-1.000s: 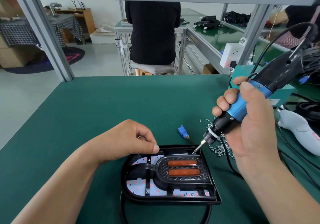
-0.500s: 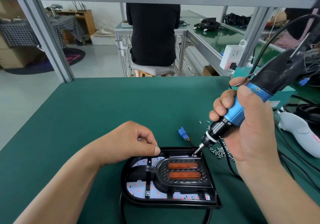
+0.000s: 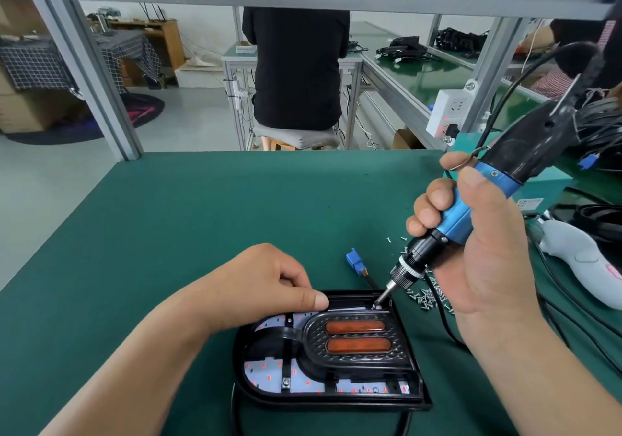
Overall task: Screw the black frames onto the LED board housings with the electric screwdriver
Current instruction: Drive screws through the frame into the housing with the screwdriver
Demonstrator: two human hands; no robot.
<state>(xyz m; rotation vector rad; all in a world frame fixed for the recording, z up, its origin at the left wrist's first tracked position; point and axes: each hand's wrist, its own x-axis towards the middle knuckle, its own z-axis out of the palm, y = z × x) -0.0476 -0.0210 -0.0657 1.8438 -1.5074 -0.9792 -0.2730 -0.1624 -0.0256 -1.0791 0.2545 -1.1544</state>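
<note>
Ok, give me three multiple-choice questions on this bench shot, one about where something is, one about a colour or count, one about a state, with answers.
1. Where is the electric screwdriver bit?
A. at the housing's far right corner
B. on the loose screws
C. lifted clear of the bench

2. How many orange lenses sit in the black frame?
A. one
B. two
C. four

3. What is the left hand doing?
A. holding the blue connector
B. resting flat on the mat
C. pressing on the housing's far edge

Answers: 1 A, the tip meets the LED board housing there. 2 B, two bars lie stacked. 3 C, its thumb lies on the rim.
</note>
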